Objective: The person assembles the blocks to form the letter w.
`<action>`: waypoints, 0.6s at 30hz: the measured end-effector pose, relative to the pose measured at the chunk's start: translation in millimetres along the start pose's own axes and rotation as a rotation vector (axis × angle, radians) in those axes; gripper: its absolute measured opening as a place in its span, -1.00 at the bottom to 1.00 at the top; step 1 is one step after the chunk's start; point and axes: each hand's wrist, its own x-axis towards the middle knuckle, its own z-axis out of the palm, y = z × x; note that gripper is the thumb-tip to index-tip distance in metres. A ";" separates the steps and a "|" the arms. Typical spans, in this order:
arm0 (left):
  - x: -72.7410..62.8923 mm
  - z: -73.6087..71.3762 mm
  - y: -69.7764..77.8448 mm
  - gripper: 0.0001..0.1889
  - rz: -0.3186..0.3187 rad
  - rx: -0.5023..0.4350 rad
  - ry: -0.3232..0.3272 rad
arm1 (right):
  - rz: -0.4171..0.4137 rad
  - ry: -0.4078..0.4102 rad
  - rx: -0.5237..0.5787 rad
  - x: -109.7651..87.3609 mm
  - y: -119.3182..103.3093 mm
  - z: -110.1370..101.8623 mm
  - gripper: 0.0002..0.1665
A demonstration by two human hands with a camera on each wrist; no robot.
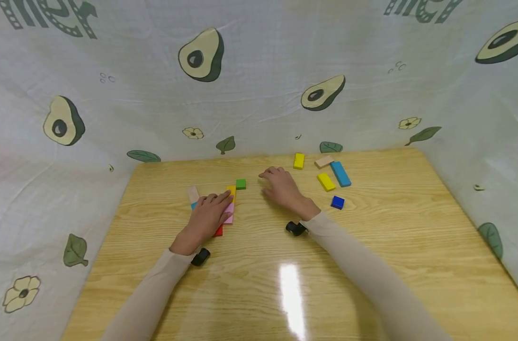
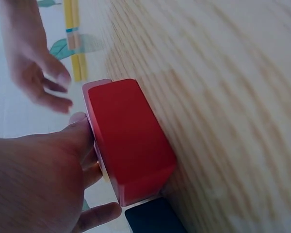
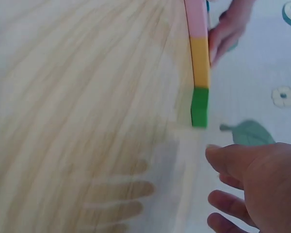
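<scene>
My left hand (image 1: 205,220) rests on a cluster of flat blocks, its fingers spread across their tops. From beneath it show a plain wooden block (image 1: 192,194), a sliver of light blue block (image 1: 193,205), an orange block (image 1: 231,189), a pink block (image 1: 229,219) and a red block (image 2: 128,136). A small green block (image 3: 200,108) stands at the orange block's far end. To the right of the green block, my right hand (image 1: 282,187) is above the table with loosely bent fingers, holding nothing. The hand hides part of the cluster.
Further right lie two yellow blocks, one at the back (image 1: 299,161) and one nearer (image 1: 326,182), a wooden block (image 1: 324,162), a long light blue block (image 1: 341,174) and a dark blue block (image 1: 337,202). A patterned cloth (image 1: 259,94) hangs behind the table.
</scene>
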 end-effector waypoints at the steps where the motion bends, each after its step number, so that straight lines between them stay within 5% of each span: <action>1: -0.2 -0.1 -0.1 -0.45 -0.001 -0.004 -0.004 | 0.007 0.001 0.003 -3.8 4.5 -2.4 -0.46; 18: 0.7 2.1 -1.1 -0.44 -0.009 -0.026 -0.009 | 0.091 0.056 -0.021 -61.7 78.4 -45.6 -0.42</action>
